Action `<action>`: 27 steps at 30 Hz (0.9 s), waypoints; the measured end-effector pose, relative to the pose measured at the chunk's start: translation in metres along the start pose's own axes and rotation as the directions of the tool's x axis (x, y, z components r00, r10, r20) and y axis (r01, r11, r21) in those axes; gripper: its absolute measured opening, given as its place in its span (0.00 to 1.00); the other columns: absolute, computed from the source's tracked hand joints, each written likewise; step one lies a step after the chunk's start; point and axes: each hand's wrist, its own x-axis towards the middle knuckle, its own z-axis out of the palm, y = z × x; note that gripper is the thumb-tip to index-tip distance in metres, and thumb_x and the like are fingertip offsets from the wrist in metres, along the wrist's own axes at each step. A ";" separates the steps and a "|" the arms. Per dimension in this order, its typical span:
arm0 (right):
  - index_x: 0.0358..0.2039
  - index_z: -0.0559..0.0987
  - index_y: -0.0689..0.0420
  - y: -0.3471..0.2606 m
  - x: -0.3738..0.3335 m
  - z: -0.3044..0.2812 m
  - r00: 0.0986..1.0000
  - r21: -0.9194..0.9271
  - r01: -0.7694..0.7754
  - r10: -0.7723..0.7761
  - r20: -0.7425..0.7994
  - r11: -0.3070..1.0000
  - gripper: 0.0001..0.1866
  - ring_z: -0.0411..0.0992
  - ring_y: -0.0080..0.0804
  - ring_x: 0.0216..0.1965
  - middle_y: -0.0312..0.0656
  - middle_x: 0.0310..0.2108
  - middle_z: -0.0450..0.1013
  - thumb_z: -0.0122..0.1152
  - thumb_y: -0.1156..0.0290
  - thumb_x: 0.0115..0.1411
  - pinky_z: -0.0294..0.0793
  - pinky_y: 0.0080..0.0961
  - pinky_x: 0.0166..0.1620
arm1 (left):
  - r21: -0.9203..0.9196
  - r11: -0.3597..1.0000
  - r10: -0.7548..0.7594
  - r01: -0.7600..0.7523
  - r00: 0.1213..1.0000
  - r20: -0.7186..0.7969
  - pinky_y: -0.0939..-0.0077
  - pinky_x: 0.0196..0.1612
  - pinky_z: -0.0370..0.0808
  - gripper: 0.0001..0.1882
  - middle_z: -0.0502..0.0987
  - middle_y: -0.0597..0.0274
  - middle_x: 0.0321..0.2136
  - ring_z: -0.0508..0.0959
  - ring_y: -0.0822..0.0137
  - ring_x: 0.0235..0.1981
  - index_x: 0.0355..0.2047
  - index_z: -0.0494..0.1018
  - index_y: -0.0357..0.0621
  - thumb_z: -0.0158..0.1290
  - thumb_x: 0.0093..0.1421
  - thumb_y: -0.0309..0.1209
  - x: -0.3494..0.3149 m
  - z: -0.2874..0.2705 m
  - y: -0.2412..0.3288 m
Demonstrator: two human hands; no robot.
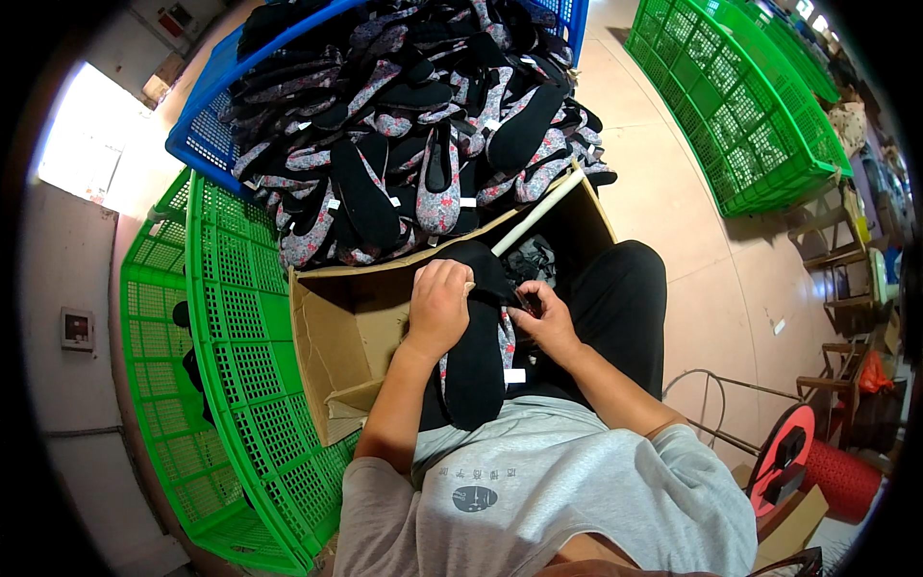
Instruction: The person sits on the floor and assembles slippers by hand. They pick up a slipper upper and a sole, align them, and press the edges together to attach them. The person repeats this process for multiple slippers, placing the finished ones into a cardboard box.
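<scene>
In my lap, sole facing up, lies a fabric slipper [475,370] with a black sole, a grey-and-red floral upper and a white tag at its side. My left hand [439,306] is closed round the slipper's far part, fingers wrapped over its left edge. On the opposite edge, my right hand [548,322] is closed with thumb and fingers together. A small dark thing shows at those fingertips, too small to name. Beyond my hands, a large pile of similar slippers [438,183] fills a blue plastic basket [204,135].
An open cardboard box [332,337] stands before my knees, a pale rod [538,213] across it and dark scraps inside. Green plastic crates [245,375] stand at left; another green crate [726,115] is at far right. A red reel [784,457] and wooden stools [836,298] stand at right.
</scene>
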 end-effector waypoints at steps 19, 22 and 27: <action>0.46 0.79 0.55 -0.070 0.043 -0.014 0.936 -0.335 0.195 -0.074 0.343 0.922 0.16 0.77 0.41 0.41 0.46 0.40 0.79 0.59 0.59 0.63 0.74 0.33 0.45 | -0.469 0.796 -0.372 0.383 0.920 0.121 0.77 0.42 0.71 0.08 0.73 0.63 0.31 0.74 0.71 0.34 0.39 0.70 0.39 0.52 0.58 0.19 -0.001 0.009 -0.008; 0.45 0.80 0.52 -0.081 0.044 -0.014 0.934 -0.455 0.190 -0.017 0.357 0.870 0.16 0.77 0.46 0.41 0.46 0.39 0.79 0.59 0.56 0.63 0.75 0.36 0.44 | -0.504 0.775 -0.367 0.380 0.921 0.130 0.75 0.42 0.71 0.09 0.72 0.60 0.31 0.74 0.68 0.34 0.38 0.69 0.39 0.52 0.57 0.18 0.000 0.012 -0.008; 0.44 0.81 0.51 -0.085 0.045 -0.014 0.935 -0.551 0.219 -0.010 0.356 0.805 0.16 0.77 0.47 0.40 0.45 0.37 0.79 0.60 0.55 0.62 0.75 0.38 0.42 | -0.535 0.740 -0.393 0.408 0.908 0.148 0.76 0.41 0.71 0.09 0.71 0.62 0.30 0.72 0.69 0.33 0.37 0.69 0.39 0.52 0.57 0.16 0.000 0.015 -0.011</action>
